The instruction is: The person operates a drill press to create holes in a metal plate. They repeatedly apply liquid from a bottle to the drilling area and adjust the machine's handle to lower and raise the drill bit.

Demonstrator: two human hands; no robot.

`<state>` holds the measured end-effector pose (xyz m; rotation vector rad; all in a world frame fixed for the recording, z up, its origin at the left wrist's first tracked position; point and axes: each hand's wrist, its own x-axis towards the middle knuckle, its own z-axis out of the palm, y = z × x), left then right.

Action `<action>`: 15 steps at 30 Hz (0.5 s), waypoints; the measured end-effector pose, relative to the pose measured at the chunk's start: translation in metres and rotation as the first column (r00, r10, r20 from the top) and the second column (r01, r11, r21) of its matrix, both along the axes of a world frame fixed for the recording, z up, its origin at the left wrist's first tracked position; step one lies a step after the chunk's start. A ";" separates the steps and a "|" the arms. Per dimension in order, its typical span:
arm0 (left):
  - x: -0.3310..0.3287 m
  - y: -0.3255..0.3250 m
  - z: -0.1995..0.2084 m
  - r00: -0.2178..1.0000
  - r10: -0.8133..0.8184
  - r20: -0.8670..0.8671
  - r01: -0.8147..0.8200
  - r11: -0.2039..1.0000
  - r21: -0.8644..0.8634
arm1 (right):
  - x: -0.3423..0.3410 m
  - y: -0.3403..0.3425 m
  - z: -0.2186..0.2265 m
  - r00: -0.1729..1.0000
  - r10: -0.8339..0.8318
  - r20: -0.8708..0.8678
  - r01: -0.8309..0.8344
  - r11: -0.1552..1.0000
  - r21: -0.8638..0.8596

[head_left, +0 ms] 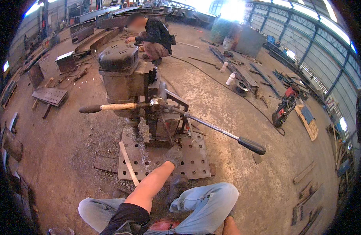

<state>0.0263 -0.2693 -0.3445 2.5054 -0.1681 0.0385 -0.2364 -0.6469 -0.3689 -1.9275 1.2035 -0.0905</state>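
My left hand (174, 154), in a grey glove, reaches down to the foot of a magnetic drill (161, 127) and is at or against its near side. Its fingers are hard to make out against the dark metal. The drill stands upright on a steel plate (192, 166) with rows of round holes. Its dark motor (118, 64) is at the left, above the spindle. A worn feed handle (117, 107) points left, and a black-gripped lever (251, 145) slants right. My right forearm (230, 227) shows beside my right knee; its hand is mostly hidden by my leg.
A flat wooden strip (128, 162) leans across the plate's left edge, near metal shavings (86, 152). Another person (159, 37) squats beyond the drill. A cable (223, 84) crosses the floor toward a red-and-black machine (286, 103). Steel pieces (51, 96) lie left; bottles (230, 79) stand right.
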 end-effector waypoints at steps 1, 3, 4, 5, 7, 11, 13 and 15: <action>-0.003 0.000 0.005 1.000 0.004 -0.022 -0.005 1.000 -0.021 | 0.008 -0.004 0.008 0.999 -0.007 0.051 0.008 1.000 -0.011; -0.002 -0.004 0.003 0.999 -0.036 0.015 0.034 0.996 0.077 | 0.031 -0.021 0.040 0.961 -0.053 0.272 0.065 0.997 -0.035; 0.011 0.003 0.000 0.994 -0.066 0.090 0.045 0.976 0.215 | 0.057 -0.023 0.067 0.900 -0.052 0.433 0.074 0.997 -0.035; 0.015 0.011 -0.005 0.985 -0.111 0.134 0.057 0.933 0.356 | 0.079 -0.020 0.102 0.793 -0.037 0.608 0.072 0.997 -0.034; -0.009 -0.014 0.011 0.997 -0.073 0.001 0.072 0.985 0.154 | 0.087 -0.023 0.201 0.510 0.097 0.855 0.073 0.985 -0.155; 0.000 -0.006 0.011 0.962 -0.270 -0.024 0.266 0.921 0.286 | 0.125 0.092 0.384 0.292 0.815 0.500 0.049 0.510 -0.859; 0.004 0.012 -0.001 0.980 -0.169 0.106 0.134 0.951 0.279 | 0.136 0.155 0.433 0.373 0.928 0.014 -0.082 0.049 -0.995; 0.002 0.003 -0.004 0.958 -0.177 0.227 0.110 0.954 0.281 | 0.150 0.163 0.451 0.428 0.897 -0.115 -0.504 0.131 -0.854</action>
